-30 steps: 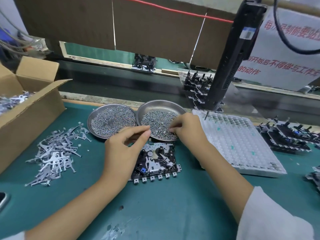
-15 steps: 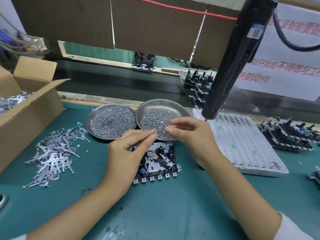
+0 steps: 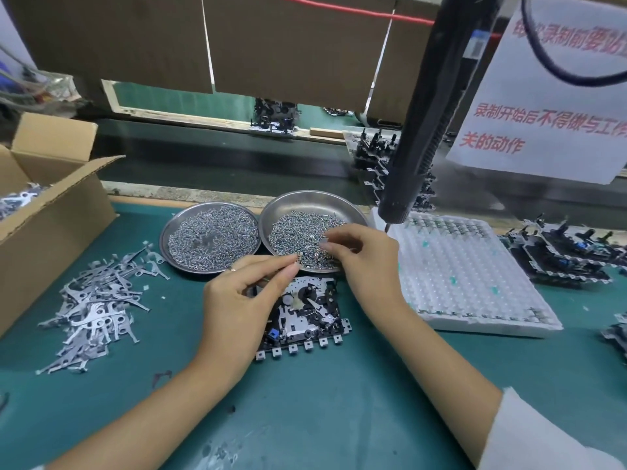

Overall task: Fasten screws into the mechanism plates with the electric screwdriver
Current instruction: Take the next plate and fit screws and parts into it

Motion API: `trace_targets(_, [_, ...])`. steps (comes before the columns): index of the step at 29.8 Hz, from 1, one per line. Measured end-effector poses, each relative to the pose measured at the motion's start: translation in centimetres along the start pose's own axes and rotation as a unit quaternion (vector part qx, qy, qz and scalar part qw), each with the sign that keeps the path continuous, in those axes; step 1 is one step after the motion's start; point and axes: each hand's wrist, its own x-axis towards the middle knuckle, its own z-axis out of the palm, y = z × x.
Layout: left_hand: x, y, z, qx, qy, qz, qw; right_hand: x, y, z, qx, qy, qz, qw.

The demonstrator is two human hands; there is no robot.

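A black mechanism plate [image 3: 307,315] with silver parts lies on the green mat, partly under my left hand [image 3: 242,300]. That hand hovers over the plate's left side, and its thumb and forefinger pinch a small screw [image 3: 300,256]. My right hand [image 3: 361,262] is just to the right, over the near rim of the right screw dish [image 3: 314,200]. Its fingertips are pinched together on small screws. The black electric screwdriver [image 3: 424,130] hangs from above, untouched, with its bit just right of my right hand.
A second dish [image 3: 169,239] of screws sits left of the first. Loose metal levers [image 3: 95,307] are piled at the left beside an open cardboard box [image 3: 54,212]. A white foam tray [image 3: 471,276] and stacked mechanisms [image 3: 563,252] stand at the right, with a conveyor behind.
My right hand has lifted out of the screw dish with its fingers pinched and drawn toward my left hand. The left fingertips have risen to meet it. The view has shifted slightly.
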Motion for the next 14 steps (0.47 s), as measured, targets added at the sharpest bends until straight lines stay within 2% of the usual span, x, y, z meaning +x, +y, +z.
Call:
trace_targets(3, [-0.1,0.0,0.0,-0.002,-0.001,0.011,1.000,-0.3,-0.4,-0.6,0.056,0.001,0.013,0.998])
trace_targets(5, [-0.2,0.1,0.1,-0.008,-0.006,0.017,1.000,-1.0,-0.9,-1.2,0.154,-0.023,0.048,0.987])
trace_targets(7, [-0.2,0.2,0.1,-0.011,-0.012,0.020,1.000,-2.1,-1.3,-1.6,0.264,-0.059,0.086,0.959])
trace_targets(10, [-0.3,0.5,0.1,-0.037,-0.022,0.010,0.999,-3.4,-1.6,-1.4,0.405,-0.097,0.153,0.896])
trace_targets(12, [-0.4,0.7,0.1,-0.062,-0.025,-0.004,0.998,-3.9,-1.8,-1.1,0.441,-0.109,0.181,0.873])
trace_targets(14, [-0.5,0.7,0.2,-0.068,-0.031,-0.008,0.997,-4.1,-1.9,-0.9,0.447,-0.116,0.189,0.866])
